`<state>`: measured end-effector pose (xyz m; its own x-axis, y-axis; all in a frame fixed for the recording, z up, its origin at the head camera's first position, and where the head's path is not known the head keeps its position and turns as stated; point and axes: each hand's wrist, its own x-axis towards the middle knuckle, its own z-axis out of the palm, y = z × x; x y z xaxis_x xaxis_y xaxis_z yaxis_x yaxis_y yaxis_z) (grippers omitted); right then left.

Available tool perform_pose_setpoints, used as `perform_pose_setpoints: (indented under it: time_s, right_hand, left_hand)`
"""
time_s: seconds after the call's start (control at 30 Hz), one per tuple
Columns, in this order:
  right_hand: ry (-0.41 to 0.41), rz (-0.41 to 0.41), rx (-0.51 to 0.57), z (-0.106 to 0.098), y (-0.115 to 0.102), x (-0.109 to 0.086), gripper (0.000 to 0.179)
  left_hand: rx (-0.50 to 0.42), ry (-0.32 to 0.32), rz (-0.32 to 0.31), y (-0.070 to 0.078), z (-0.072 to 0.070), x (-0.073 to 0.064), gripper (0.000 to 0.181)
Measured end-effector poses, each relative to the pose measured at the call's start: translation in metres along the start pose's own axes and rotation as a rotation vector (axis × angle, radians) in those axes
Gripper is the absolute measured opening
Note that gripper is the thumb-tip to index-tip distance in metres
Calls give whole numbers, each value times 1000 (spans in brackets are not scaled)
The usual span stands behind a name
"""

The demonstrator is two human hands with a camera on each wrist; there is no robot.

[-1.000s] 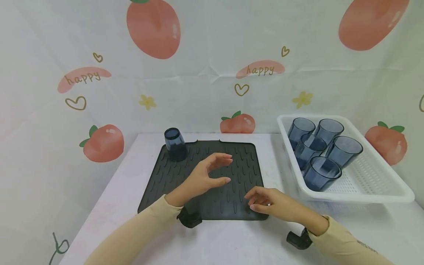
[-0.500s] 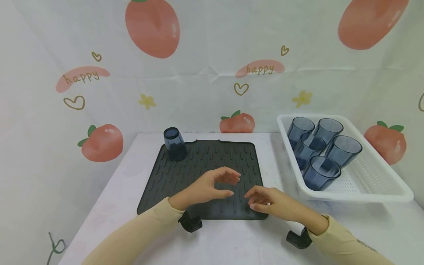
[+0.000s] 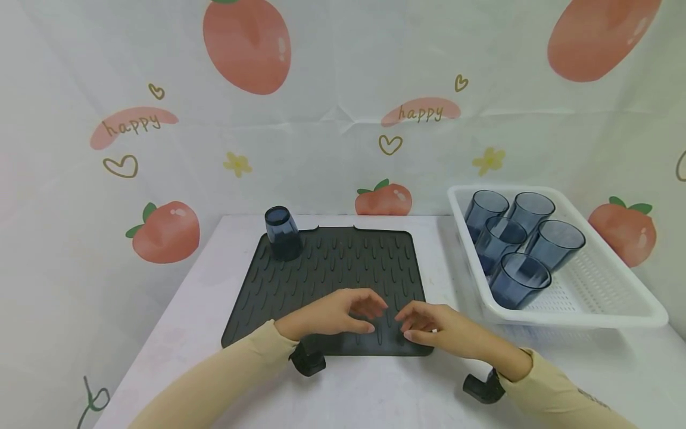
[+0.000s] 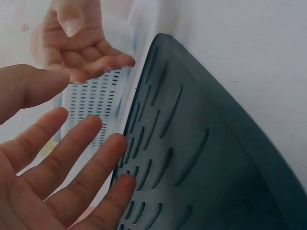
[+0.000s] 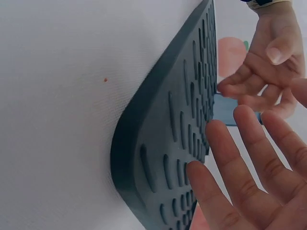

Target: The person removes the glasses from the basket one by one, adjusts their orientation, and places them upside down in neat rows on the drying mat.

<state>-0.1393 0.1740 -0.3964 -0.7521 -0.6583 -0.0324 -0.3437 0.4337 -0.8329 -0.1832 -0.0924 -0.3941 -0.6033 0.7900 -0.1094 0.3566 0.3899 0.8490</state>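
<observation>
My left hand (image 3: 340, 311) hovers over the front part of a dark ridged drying mat (image 3: 332, 262), fingers loosely bent and nothing in them. Close by on its right, my right hand (image 3: 442, 326) is held above the mat's front right corner, also holding nothing. The wrist views show both palms bare, with fingers spread and relaxed. A blue glass tumbler (image 3: 282, 232) stands upside down on the mat's back left corner. To the right, several blue tumblers (image 3: 520, 280) sit mouth up, leaning, in a white plastic basket (image 3: 616, 298).
A white cloth covers the table (image 3: 187, 345) around the mat. Behind it hangs a white backdrop (image 3: 321, 155) printed with peaches and hearts. The basket's raised rim lies to the right of my right hand. Each wrist carries a black camera (image 3: 485, 387).
My left hand has come back from mid-mat toward the front edge and a little right, nearer to my right hand. The right hand, tumblers and basket stay put.
</observation>
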Motion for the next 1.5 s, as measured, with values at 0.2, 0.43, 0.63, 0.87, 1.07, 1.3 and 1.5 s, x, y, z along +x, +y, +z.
perform_pose_setpoints:
  time_s: [0.2, 0.43, 0.63, 0.87, 1.07, 1.3, 1.5]
  right_hand:
    - [32, -19, -11, -2, -6, -3, 30]
    - [105, -66, -59, -9, -13, -9, 26]
    - [189, -82, -111, -18, -18, -14, 23]
    - [330, -128, -154, -29, -25, -23, 24]
    - [428, -165, -146, -41, -32, -31, 27]
    - [581, -252, -81, -58, -39, -42, 36]
    - [657, -399, 73, -74, -36, -52, 39]
  left_hand:
    - [10, -19, -23, 1, 2, -1, 39]
    - [8, -23, -24, -2, 3, 0, 38]
    - [-7, -21, -19, -4, 3, 0, 39]
    - [-10, -27, -19, -1, 2, 0, 38]
    - [-9, -25, -16, -2, 3, -1, 38]
    - [-7, -24, -18, -2, 3, -1, 38]
    - [-2, -25, -14, -2, 3, -1, 38]
